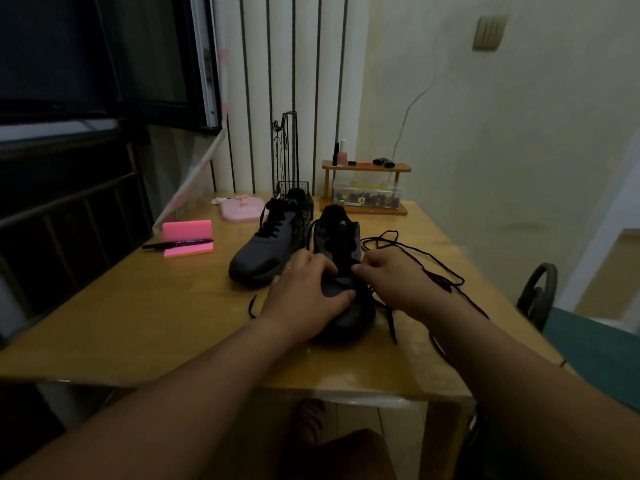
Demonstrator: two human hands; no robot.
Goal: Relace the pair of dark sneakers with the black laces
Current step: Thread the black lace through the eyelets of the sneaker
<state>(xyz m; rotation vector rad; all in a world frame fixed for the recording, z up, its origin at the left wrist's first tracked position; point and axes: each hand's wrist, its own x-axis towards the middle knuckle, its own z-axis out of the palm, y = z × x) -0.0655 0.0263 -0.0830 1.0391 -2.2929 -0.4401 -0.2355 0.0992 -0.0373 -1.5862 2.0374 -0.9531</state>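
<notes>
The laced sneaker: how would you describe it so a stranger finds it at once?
On the wooden table stand two dark sneakers. It is the left sneaker, nearer the pink notepad; its laces are threaded, whereas the other sneaker trails a loose lace.

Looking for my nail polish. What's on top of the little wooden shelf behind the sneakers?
On the wooden shelf: a pink nail polish bottle, a dark tube beside it, a red stick lying flat and two small black items. Anything behind them is hidden.
</notes>
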